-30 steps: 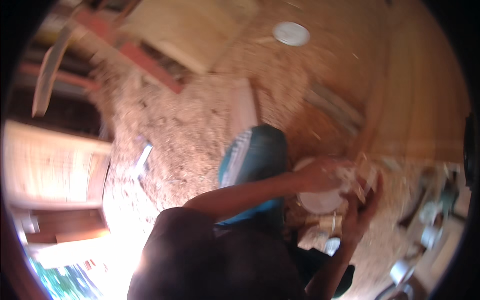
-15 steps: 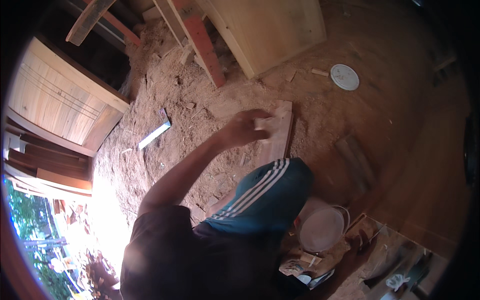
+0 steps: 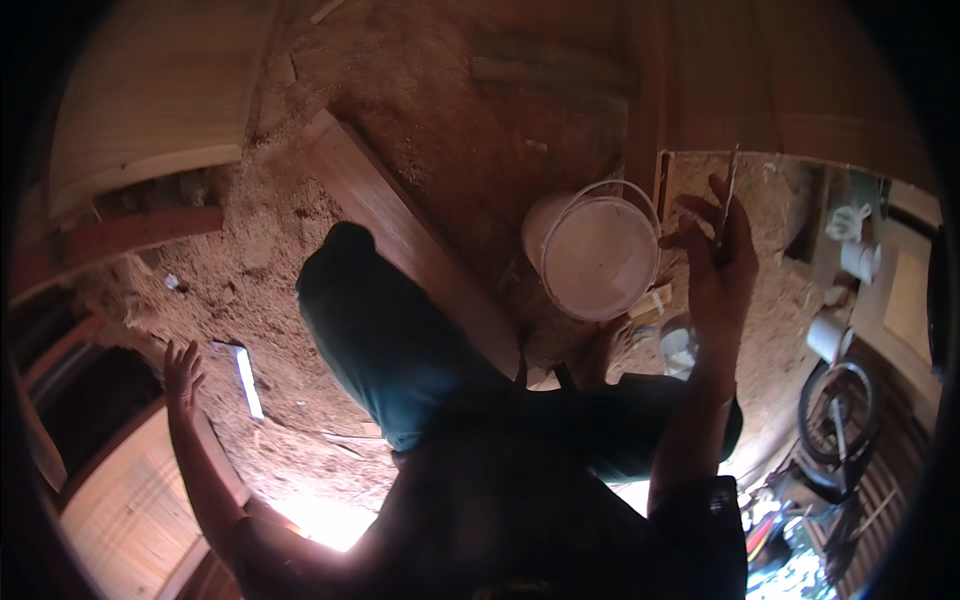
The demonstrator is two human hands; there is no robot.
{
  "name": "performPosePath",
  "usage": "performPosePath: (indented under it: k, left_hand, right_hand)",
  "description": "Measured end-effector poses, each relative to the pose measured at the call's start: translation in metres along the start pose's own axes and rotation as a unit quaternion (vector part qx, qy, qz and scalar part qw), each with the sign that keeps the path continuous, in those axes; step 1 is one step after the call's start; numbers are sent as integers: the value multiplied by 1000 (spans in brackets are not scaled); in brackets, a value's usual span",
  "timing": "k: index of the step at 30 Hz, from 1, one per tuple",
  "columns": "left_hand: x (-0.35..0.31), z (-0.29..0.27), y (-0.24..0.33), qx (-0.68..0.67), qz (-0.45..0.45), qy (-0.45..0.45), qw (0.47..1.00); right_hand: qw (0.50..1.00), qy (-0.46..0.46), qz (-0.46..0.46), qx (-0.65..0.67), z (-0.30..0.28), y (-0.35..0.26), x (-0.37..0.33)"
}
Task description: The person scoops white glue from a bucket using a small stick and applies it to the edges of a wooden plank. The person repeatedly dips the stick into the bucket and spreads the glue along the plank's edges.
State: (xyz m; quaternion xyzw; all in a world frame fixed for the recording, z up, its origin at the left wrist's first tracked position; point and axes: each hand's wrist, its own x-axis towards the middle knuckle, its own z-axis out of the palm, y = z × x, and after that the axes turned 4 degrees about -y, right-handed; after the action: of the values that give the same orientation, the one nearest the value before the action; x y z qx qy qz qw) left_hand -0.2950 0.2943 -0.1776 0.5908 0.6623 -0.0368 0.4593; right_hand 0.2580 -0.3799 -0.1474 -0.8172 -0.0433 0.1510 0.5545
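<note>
My left hand (image 3: 183,375) is raised at the far left, its fingers spread and nothing in them. Close to it, an L-shaped square (image 3: 248,382) with a shiny blade lies on the sawdust. My right hand (image 3: 722,245) is up on the right beside a whitish bucket (image 3: 541,240), and a thin, slender stick-like thing (image 3: 731,185) is held between its fingers. Its exact kind is too small to tell. A wooden board (image 3: 385,215) lies slantwise on the ground ahead of me, partly hidden by my bent leg.
Wooden panels stand at the upper left (image 3: 165,90) and lower left (image 3: 140,500). A reddish beam (image 3: 120,240) runs at the left. White containers (image 3: 828,338) and a small wheel (image 3: 838,410) are at the right. Sawdust covers the ground (image 3: 290,300).
The view has turned, so the board and bucket appear farther left. My left hand has left the board and is now out near the square. The right hand still holds the thin thing, now raised higher.
</note>
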Motion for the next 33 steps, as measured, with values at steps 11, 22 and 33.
performPosePath:
  k: [11,22,33]
  left_hand:
    - [-40,374,194,346,-68,-433,830]
    - [-32,446,84,259,-137,-391,873]
    - [-80,500,-1,-21,-100,-176,979]
  right_hand:
    - [997,69,25,-11,-5,-27,-26]
    - [998,21,49,-27,-27,-24,-27]
    - [992,-87,-75,-48,-30,-11,2]
